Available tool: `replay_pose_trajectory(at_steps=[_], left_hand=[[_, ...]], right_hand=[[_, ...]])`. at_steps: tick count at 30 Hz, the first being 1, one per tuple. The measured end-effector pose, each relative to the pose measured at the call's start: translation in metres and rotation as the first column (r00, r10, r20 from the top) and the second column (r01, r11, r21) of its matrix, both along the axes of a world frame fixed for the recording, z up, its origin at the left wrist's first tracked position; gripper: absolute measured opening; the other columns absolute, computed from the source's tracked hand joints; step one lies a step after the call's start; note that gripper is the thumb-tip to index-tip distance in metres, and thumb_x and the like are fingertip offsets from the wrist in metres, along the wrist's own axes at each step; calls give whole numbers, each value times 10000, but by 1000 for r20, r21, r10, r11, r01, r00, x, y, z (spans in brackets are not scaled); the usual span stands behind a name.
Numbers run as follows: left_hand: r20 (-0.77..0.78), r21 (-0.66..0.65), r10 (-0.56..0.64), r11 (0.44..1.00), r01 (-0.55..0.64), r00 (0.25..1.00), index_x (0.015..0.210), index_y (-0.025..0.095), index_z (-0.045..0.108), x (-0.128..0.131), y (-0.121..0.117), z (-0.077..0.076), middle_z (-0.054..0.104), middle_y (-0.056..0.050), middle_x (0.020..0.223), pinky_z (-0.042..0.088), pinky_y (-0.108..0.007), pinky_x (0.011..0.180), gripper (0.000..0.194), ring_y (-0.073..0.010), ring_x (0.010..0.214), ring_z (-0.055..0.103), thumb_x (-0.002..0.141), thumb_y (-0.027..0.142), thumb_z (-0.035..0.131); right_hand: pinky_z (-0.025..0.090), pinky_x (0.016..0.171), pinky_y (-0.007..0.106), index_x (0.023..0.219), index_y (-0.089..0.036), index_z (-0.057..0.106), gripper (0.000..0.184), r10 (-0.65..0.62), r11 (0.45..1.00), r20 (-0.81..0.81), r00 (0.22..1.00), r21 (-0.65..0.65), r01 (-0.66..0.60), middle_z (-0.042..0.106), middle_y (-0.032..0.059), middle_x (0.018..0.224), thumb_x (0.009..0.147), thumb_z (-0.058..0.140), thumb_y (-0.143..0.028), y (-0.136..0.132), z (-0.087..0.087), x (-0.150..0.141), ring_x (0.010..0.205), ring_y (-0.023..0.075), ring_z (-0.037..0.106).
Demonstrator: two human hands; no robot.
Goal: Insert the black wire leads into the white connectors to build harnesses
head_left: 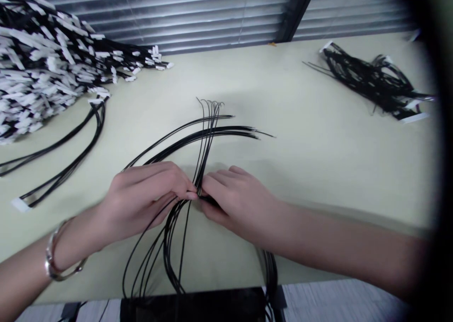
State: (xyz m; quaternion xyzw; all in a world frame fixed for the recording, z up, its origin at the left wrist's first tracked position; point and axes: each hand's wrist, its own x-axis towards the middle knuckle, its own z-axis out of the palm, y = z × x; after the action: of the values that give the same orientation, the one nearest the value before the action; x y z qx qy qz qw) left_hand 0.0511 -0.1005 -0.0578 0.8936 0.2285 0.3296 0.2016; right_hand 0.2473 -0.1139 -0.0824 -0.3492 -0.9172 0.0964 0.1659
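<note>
Near the middle of the table, my left hand [148,194] and my right hand [233,197] meet fingertip to fingertip on a bundle of thin black wires [205,156]. Both hands are closed on it in a pinch. The bundle's loose ends fan upward and curl at their tips. Below my left hand the wires loop down over the table's front edge, and another dark bunch hangs under my right wrist. Behind my hands, more black wires [212,132] lie in a curve with their ends pointing right. What sits right between the fingertips is partly hidden.
A large heap of black wires with white connectors [53,62] fills the back left. In front of it lies a looped harness with a white connector [21,204]. A black wire bundle [368,79] rests at the back right. Blinds [212,10] stand behind the pale table [336,171].
</note>
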Motion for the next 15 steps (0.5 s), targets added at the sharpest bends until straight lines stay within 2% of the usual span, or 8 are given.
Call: replay_pose_trajectory(at_steps=[9, 15], left_hand=[[-111, 37, -56, 998, 60, 992, 858, 149, 575, -7, 2, -4, 623, -68, 790, 535, -265, 643, 247, -162, 780, 605, 728, -61, 566], [-147, 11, -60, 998, 62, 987, 843, 176, 543, -7, 4, -5, 623, -49, 800, 535, -268, 676, 273, -154, 797, 610, 742, -76, 514]], right_hand=[[342, 630, 306, 837, -133, 538, 85, 3, 1000, 2, 1000, 15, -3, 583, 20, 736, 841, 520, -216, 0, 0, 0, 670, 173, 513], [332, 619, 302, 823, -140, 533, 67, -13, 1000, -12, 1000, 14, 13, 573, 8, 715, 836, 522, -205, -1, 0, 0, 654, 164, 501]])
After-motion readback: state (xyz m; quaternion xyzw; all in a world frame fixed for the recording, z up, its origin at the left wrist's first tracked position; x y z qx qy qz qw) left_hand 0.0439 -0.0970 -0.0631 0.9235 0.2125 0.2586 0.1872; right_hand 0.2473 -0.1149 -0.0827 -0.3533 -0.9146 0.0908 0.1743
